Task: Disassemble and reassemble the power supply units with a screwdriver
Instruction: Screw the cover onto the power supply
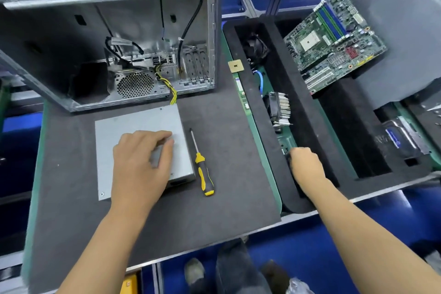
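A single wide-angle view from the person's head looks steeply down and forward over the counter (214,150), close enough that both forearms reach in from the bottom edge; the open computer case (107,55) fills the upper left

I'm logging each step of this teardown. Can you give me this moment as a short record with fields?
power supply: grey box flat on the mat, out of the open case
screwdriver: yellow-black, lying right of it, unheld
left hand: resting on the power supply
right hand: reaching into the black foam tray; fingers hidden
motherboard: lying in the tray's far compartment
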Demonstrator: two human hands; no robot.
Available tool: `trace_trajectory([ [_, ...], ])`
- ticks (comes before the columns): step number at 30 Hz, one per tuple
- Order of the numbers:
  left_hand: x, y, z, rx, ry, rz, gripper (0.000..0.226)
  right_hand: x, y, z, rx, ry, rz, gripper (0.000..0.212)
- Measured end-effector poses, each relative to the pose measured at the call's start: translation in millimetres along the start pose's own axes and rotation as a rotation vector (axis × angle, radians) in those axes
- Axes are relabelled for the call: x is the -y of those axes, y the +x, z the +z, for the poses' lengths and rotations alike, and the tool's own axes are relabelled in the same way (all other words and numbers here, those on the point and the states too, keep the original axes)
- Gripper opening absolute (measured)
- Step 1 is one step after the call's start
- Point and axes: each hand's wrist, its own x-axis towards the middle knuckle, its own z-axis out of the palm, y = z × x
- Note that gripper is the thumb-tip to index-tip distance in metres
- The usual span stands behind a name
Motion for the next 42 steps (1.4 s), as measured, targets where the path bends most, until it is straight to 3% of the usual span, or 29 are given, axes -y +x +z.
trace_trajectory([
  [4, 0.7, -0.6, 2.0, -0.010, -0.001, 0.011, 0.015, 2.9, 1.8, 2.5, -0.001, 0.034, 0.004, 0.013],
  [7, -1.3, 0.1, -1.2, -0.024, -0.077, -0.036, 0.013, 3.8, -5.1, -8.2, -0.144, 0.168, 0.037, 0.013],
  [9, -6.0, 1.7, -5.5, -0.020, -0.196, -0.097, 0.011, 8.5, -16.0, -27.9, -0.322, 0.470, 0.099, 0.012],
  [11, -16.1, 4.9, -9.4, 0.055, -0.309, -0.149, 0.019, 29.2, -38.3, -58.9, -0.399, 0.966, 0.104, 0.012],
  [14, -36.0, 8.0, -10.5, 0.218, -0.506, -0.221, 0.033, 83.0, -78.0, -93.8, -0.174, 1.411, -0.159, 0.015],
  [17, -44.9, 6.5, -12.3, 0.219, -0.530, -0.107, 0.028, 126.5, -103.5, -106.6, 0.215, 1.452, -0.318, 0.012],
  [19, -39.6, 7.0, -16.5, 0.173, -0.497, -0.042, 0.018, 140.2, -108.3, -109.3, 0.375, 1.488, -0.328, 0.017],
  [22, -26.8, 9.5, -24.1, 0.173, -0.532, -0.077, 0.021, 153.3, -112.1, -110.1, 0.554, 1.700, -0.286, 0.013],
  [25, -18.5, 7.8, -25.9, 0.149, -0.523, -0.086, 0.022, 165.8, -119.2, -107.4, 0.645, 1.833, -0.226, 0.014],
  [28, -13.6, 2.5, -23.4, 0.116, -0.542, -0.205, 0.029, 166.9, -124.9, -105.2, 0.655, 1.757, -0.258, 0.020],
  [30, -10.9, 1.3, -21.6, 0.119, -0.634, -0.352, 0.033, 165.8, -128.1, -104.2, 0.521, 1.506, -0.363, 0.021],
  [33, -6.1, 7.3, -21.3, 0.065, -0.820, -0.532, 0.022, 161.7, -122.2, -95.1, -0.059, 1.128, -0.334, 0.011],
  [34, -3.9, 10.4, -22.4, 0.038, -0.885, -0.582, 0.019, 158.2, -119.1, -91.2, -0.172, 0.958, -0.319, 0.008],
  [38, 4.2, 18.3, -25.9, -0.020, -1.036, -0.709, 0.012, 152.8, -121.3, -56.0, 0.093, 0.410, -0.333, 0.044],
  [42, 8.0, 20.5, -26.1, -0.031, -1.127, -0.751, 0.009, 159.0, -132.1, -33.6, -0.096, 0.385, -0.328, 0.025],
])
